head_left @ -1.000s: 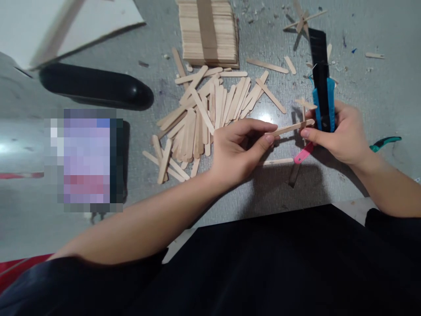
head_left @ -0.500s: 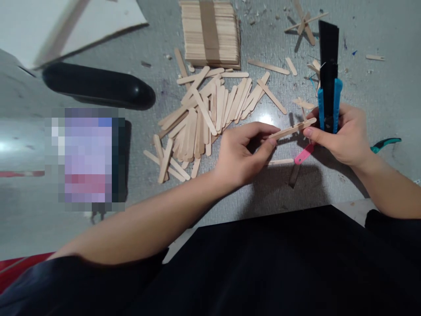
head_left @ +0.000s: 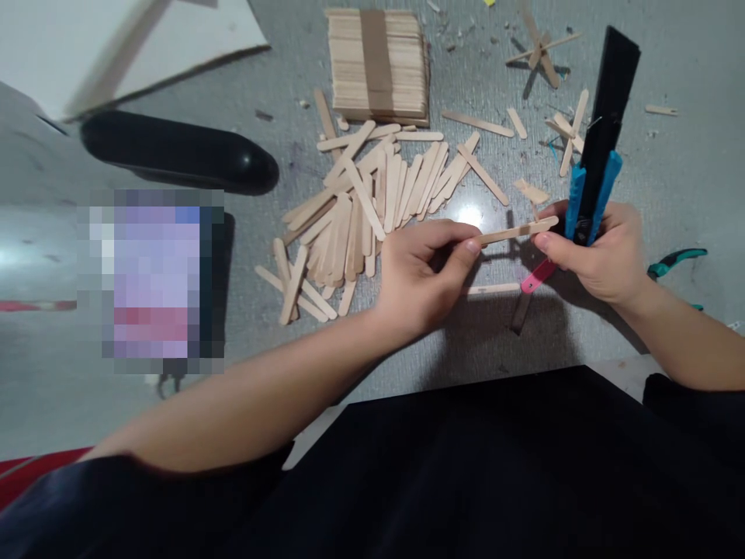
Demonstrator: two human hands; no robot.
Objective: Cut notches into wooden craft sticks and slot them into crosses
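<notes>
My left hand (head_left: 424, 268) pinches one end of a wooden craft stick (head_left: 512, 231) between thumb and fingers. The stick's far end lies by the thumb and fingers of my right hand (head_left: 594, 248). That hand is closed round a black-and-blue tool (head_left: 602, 116), whose long black part points away from me between two blue side pieces; its exact kind is unclear. Beneath the hands lies a pink-handled blade (head_left: 536, 276), beside another craft stick (head_left: 493, 289) on the table. A small torn wood piece (head_left: 532, 191) shows just beyond the held stick.
Loose craft sticks (head_left: 349, 233) are heaped left of my hands, with a banded stack (head_left: 401, 66) behind. Crossed sticks (head_left: 538, 53) and cut pieces are at the back right. Green-handled pliers (head_left: 678, 262) lie right; a black case (head_left: 178, 151) and a blurred-out object (head_left: 157, 279) lie left.
The black-and-blue tool has tilted to the right in my right hand. My left hand has drawn slightly left with the craft stick, which now lies flatter.
</notes>
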